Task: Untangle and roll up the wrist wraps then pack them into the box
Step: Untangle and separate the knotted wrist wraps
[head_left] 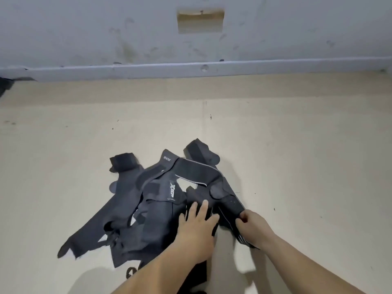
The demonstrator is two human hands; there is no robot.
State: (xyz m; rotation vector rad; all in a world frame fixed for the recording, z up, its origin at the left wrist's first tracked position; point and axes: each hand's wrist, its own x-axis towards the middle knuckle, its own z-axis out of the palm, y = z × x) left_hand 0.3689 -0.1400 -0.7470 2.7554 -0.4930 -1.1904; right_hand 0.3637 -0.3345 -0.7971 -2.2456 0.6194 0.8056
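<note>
A tangled heap of black wrist wraps (157, 200) lies on the beige floor in the lower middle of the head view. One wrap shows a white logo. My left hand (196, 228) lies flat on the heap's right part, fingers spread and straight. My right hand (253, 227) pinches the edge of one wrist wrap strap (230, 209) with grey stripes at the heap's right side. No box is in view.
The beige floor (307, 166) spreads on all sides of the heap. A grey wall with a skirting ledge (191, 68) runs across the back. A dark object (6, 84) sits at the far left edge.
</note>
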